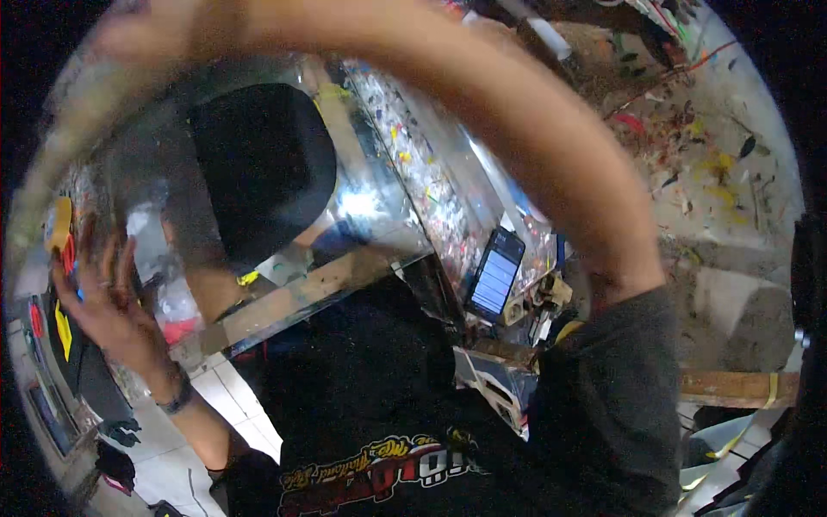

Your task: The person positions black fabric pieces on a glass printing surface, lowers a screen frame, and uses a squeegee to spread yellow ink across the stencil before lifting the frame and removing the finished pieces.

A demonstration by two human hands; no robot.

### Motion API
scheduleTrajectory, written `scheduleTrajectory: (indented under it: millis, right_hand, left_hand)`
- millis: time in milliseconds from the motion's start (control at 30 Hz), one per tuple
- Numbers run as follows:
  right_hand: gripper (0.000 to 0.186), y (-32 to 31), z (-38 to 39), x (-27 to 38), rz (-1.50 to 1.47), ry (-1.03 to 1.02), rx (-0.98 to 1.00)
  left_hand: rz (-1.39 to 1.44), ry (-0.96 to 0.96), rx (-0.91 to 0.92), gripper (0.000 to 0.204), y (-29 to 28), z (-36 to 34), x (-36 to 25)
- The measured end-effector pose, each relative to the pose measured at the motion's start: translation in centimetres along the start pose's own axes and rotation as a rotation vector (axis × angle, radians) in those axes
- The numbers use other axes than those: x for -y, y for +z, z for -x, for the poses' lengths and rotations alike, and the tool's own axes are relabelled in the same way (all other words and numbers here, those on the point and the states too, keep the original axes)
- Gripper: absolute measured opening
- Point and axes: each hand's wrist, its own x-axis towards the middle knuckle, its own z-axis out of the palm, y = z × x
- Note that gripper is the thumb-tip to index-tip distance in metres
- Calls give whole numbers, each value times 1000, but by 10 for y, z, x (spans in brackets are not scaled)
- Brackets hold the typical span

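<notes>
My left hand (108, 293) is at the left of the glass-topped table, its fingers stretched out and spread. Close by its fingertips is a small tan-orange piece (59, 226); whether they touch, I cannot tell. My right arm sweeps across the top of the view to the far left, where my right hand (142, 36) is smeared by motion and its fingers cannot be made out. Between the two hands lies a large black sheet (267, 164) with a rounded right side, flat on the glass tabletop (370, 233).
A phone (495, 276) with a lit screen lies right of the table's corner. Coloured scraps (431, 185) fill a strip beside the glass. Yellow and red tools (63, 332) sit at the left edge. A wooden bar (732, 389) runs at the right.
</notes>
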Motion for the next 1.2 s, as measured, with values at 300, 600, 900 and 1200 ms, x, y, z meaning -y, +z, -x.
scheduleTrajectory:
  millis: [300, 600, 900, 1200]
  right_hand:
    - [35, 85, 127, 3, -282, 23, 668]
    - [26, 135, 153, -30, -36, -292, 353]
    - [33, 212, 54, -64, 57, -121, 503]
    - [19, 91, 180, 33, -110, -173, 450]
  left_hand:
    - [-44, -783, -50, 42, -75, 87, 66]
    - [-197, -662, -45, 44, -69, 101, 69]
    - [-114, -821, -57, 38, -86, 98, 83]
    - [-160, -753, -106, 36, -61, 89, 52]
